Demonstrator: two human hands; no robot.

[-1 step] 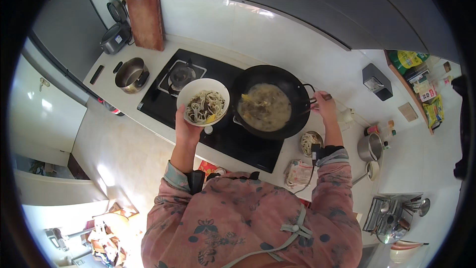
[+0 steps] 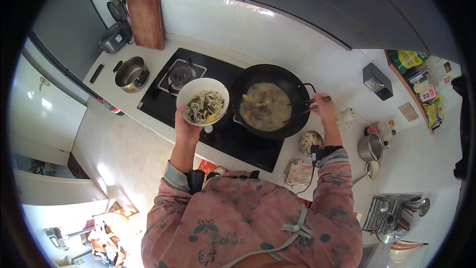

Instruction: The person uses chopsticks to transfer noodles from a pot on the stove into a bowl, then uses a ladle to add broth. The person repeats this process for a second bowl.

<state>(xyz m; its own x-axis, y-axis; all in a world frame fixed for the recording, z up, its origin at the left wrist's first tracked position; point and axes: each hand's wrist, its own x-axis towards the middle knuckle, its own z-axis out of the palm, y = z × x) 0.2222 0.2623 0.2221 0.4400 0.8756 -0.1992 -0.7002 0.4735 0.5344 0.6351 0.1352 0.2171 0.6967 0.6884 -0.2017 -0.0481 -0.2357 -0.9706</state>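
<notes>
Here we find nothing changed from the picture of the same instant: the bowl, the wok and both hands stand as they did, so the work is held mid-transfer rather than advanced. We see the left hand [image 2: 186, 130] cup the white bowl [image 2: 197, 84] from below, fingers wrapped under its base and the thumb at the near rim, holding it just above the black hob [image 2: 238, 145] and close beside the wok [image 2: 293, 82]. The bowl holds pale noodles with dark pieces and a bit of yellow. The wok holds a cloudy broth with a few solid pieces. The right hand [image 2: 324, 107] pinches dark chopsticks [image 2: 310, 103] at the wok's right rim, tips pointing inward; we cannot tell whether they grip food. On the counter, a small dish [image 2: 311, 142] near the right forearm holds more noodles. The steel pot [image 2: 131, 73] left of the hob looks empty, and a second steel pot [image 2: 371, 146] stands at the right, its contents unseen.
</notes>
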